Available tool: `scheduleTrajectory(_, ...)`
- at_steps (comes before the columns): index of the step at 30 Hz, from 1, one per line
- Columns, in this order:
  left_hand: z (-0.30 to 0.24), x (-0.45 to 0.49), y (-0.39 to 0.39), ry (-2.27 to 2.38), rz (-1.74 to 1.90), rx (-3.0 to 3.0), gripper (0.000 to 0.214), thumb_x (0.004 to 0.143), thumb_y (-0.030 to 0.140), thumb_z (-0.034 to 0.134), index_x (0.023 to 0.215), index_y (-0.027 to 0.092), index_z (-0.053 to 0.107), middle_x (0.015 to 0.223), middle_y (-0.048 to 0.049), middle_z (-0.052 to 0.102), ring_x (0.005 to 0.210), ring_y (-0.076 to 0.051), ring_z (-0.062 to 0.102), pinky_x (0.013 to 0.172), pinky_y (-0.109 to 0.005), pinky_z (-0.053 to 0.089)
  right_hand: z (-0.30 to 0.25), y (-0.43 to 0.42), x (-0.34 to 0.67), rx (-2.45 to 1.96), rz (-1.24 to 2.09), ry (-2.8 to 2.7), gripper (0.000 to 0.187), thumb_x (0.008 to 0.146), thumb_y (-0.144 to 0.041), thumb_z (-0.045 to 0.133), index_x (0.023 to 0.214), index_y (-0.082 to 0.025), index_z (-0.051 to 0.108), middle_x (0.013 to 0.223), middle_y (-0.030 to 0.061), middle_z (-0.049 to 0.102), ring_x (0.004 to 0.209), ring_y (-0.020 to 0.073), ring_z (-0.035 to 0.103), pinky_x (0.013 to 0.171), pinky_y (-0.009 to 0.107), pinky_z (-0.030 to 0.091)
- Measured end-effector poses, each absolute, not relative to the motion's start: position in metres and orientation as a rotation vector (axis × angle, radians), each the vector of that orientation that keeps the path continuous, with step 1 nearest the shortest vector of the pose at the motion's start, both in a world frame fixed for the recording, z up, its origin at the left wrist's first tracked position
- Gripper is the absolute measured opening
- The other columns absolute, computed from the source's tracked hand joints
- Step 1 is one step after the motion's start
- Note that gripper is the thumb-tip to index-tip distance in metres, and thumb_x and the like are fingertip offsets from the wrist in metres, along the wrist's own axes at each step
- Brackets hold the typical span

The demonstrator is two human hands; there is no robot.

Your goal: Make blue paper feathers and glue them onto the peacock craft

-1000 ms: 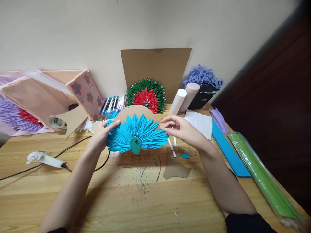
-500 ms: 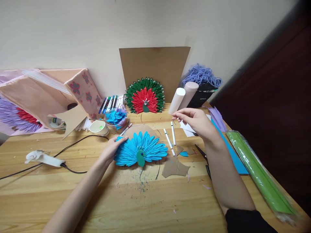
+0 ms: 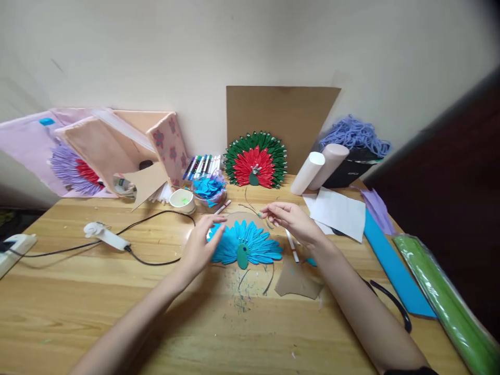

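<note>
A blue paper peacock [image 3: 265, 247] with a green body lies on the table, partly over a round cardboard piece [image 3: 244, 215]. My left hand [image 3: 201, 245] is at its left edge, thumb and fingers apart, covering some of the feathers; whether it touches them is hard to tell. Above the right side of the peacock, my right hand [image 3: 291, 221] has its fingertips pinched together. Anything between them is too small to name. A cardboard offcut [image 3: 297, 281] and a white marker [image 3: 291, 246] lie below my right hand.
Behind stands a green and red peacock [image 3: 255, 160] against a cardboard sheet [image 3: 283, 109]. A bowl of blue scraps [image 3: 211, 192] and a paper cup [image 3: 182, 201] are at left. A glue gun [image 3: 105, 236] trails its cord. Scissors [image 3: 394, 302] and a green roll [image 3: 441, 297] lie right.
My left hand has loosened its hold on the blue peacock's left edge. My pinched right hand has moved left and lower, nearer the peacock. The view has swung left.
</note>
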State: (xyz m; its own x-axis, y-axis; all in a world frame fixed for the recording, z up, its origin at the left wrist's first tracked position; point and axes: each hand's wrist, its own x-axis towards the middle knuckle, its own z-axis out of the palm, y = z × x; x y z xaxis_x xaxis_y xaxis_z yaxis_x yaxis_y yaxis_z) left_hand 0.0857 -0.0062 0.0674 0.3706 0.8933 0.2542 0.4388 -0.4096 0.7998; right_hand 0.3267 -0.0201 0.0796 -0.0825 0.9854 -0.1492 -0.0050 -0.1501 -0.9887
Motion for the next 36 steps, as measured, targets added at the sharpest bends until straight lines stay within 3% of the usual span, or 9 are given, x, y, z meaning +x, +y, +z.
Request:
scheduleTrajectory(5, 0.081, 0.07, -0.038, 1.095, 0.844, 1.974, 0.021, 0.085, 0.035, 0.045, 0.087, 0.022, 0.061, 0.088, -0.0059, 0.063, 0.085, -0.019, 0.056, 0.077, -0.031, 0.043, 0.081, -0.024, 0.295, -1.36, 1.404, -1.468, 0.027, 0.072, -0.043, 0.062, 0.083, -0.018, 0.065, 0.084, 0.0033, 0.065, 0.073, 0.0138, 0.056, 0.064, 0.025, 0.041)
scheduleTrajectory(9, 0.06, 0.013, -0.045, 1.546, 0.927, 1.774, 0.03, 0.086, 0.04, 0.04, 0.076, 0.02, 0.059, 0.079, -0.0048, 0.061, 0.074, -0.018, 0.056, 0.066, -0.029, 0.042, 0.083, -0.022, 0.267, -1.306, 1.425, -1.66, 0.032, 0.077, -0.047, 0.053, 0.066, -0.018, 0.06, 0.071, 0.0029, 0.062, 0.067, 0.0152, 0.055, 0.062, 0.027, 0.042)
scheduleTrajectory(13, 0.026, -0.068, -0.04, 2.142, 1.122, 1.445, 0.037, 0.08, 0.045, 0.047, 0.101, 0.015, 0.053, 0.1, -0.0118, 0.056, 0.087, -0.023, 0.057, 0.079, -0.037, 0.043, 0.081, -0.005, 0.211, -1.245, 1.442, -1.879, 0.028, 0.08, -0.045, 0.049, 0.075, -0.019, 0.059, 0.075, 0.004, 0.062, 0.069, 0.0171, 0.057, 0.061, 0.029, 0.044)
scheduleTrajectory(15, 0.014, -0.098, -0.033, 2.286, 1.086, 1.384, 0.045, 0.079, 0.045, 0.048, 0.108, 0.011, 0.05, 0.11, -0.018, 0.051, 0.094, -0.026, 0.055, 0.085, -0.041, 0.041, 0.074, 0.012, 0.163, -1.142, 1.336, -2.001, 0.023, 0.079, -0.04, 0.052, 0.085, -0.019, 0.06, 0.083, 0.0052, 0.063, 0.077, 0.0189, 0.058, 0.068, 0.031, 0.045)
scheduleTrajectory(20, -0.001, -0.125, -0.014, 2.169, 1.057, 1.383, 0.03, 0.085, 0.028, 0.038, 0.102, 0.01, 0.055, 0.106, -0.0185, 0.057, 0.106, -0.026, 0.052, 0.093, -0.04, 0.037, 0.042, 0.055, 0.021, -1.078, 1.186, -2.126, 0.033, 0.074, -0.034, 0.058, 0.1, -0.014, 0.056, 0.099, 0.0114, 0.062, 0.085, 0.0205, 0.058, 0.074, 0.031, 0.043)
scheduleTrajectory(24, -0.001, -0.136, -0.021, 2.137, 1.102, 1.357, 0.027, 0.084, 0.018, 0.035, 0.1, 0.011, 0.057, 0.104, -0.0161, 0.059, 0.099, -0.023, 0.056, 0.088, -0.038, 0.042, 0.021, 0.067, -0.046, -1.053, 1.186, -2.121, 0.017, 0.071, -0.028, 0.059, 0.083, -0.016, 0.057, 0.088, 0.0097, 0.063, 0.083, 0.0228, 0.056, 0.073, 0.032, 0.041)
scheduleTrajectory(27, 0.003, -0.153, -0.036, 2.157, 1.153, 1.307, 0.028, 0.085, 0.023, 0.037, 0.102, 0.011, 0.056, 0.107, -0.0166, 0.058, 0.097, -0.022, 0.057, 0.089, -0.038, 0.042, 0.013, 0.069, -0.054, -1.055, 1.199, -2.046, 0.012, 0.073, -0.028, 0.052, 0.079, -0.018, 0.055, 0.079, 0.0069, 0.06, 0.078, 0.0225, 0.055, 0.071, 0.033, 0.04)
scheduleTrajectory(31, 0.011, -0.175, -0.041, 2.172, 1.237, 1.249, 0.034, 0.085, 0.036, 0.042, 0.106, 0.012, 0.054, 0.113, -0.0162, 0.053, 0.094, -0.021, 0.058, 0.09, -0.038, 0.042, 0.018, 0.073, -0.038, -1.027, 1.281, -1.877, 0.025, 0.078, -0.038, 0.04, 0.084, -0.018, 0.053, 0.07, 0.003, 0.053, 0.068, 0.0183, 0.052, 0.062, 0.029, 0.04)
scheduleTrajectory(36, 0.025, -0.178, -0.011, 1.902, 1.432, 1.177, 0.047, 0.08, 0.036, 0.052, 0.122, 0.015, 0.045, 0.13, -0.017, 0.041, 0.101, -0.021, 0.056, 0.083, -0.034, 0.046, 0.047, 0.066, -0.017, -0.954, 1.352, -1.741, 0.027, 0.077, -0.041, 0.038, 0.066, -0.019, 0.046, 0.061, 0.001, 0.045, 0.058, 0.0138, 0.044, 0.056, 0.026, 0.038)
